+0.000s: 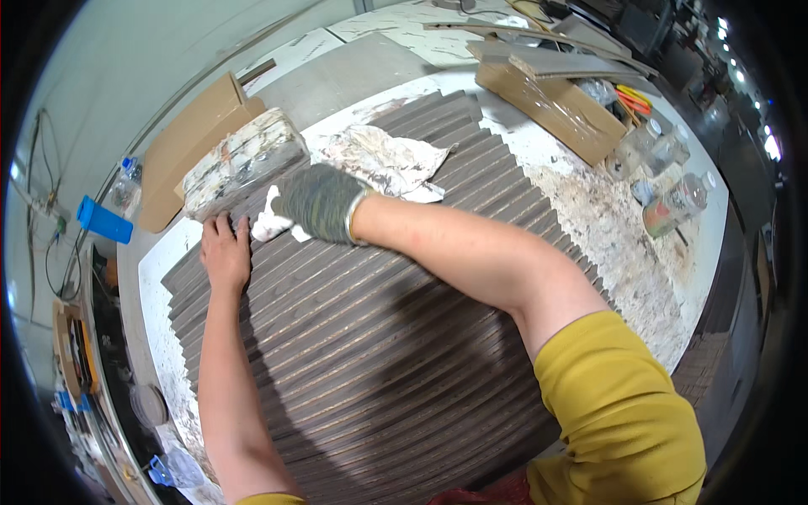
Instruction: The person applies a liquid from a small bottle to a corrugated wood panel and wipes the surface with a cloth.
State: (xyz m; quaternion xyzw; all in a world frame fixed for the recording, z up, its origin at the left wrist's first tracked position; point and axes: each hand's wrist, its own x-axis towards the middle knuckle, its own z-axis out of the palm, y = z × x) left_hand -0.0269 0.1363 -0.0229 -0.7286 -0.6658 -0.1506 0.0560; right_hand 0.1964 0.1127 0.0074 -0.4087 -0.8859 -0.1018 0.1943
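My right hand (321,204), in a dark grey-green knit glove, is closed on a white rag (269,222) and presses it against the brown strips. These long strips (379,328) lie side by side, with staggered ends, across the table. My bare left hand (225,251) rests on the strips' left part, fingers stretched forward. Its fingertips are at the near edge of a paint-stained, wrapped block (248,164). Beyond the gloved hand, a crumpled, stained cloth (383,160) lies spread over the strips.
Behind the block stands an open cardboard box (189,143). A blue cup (104,220) is at the left edge. Another cardboard box (560,109), with boards (581,65) on top, sits at the back right. Several clear bottles (677,202) stand on the stained white tabletop (581,210).
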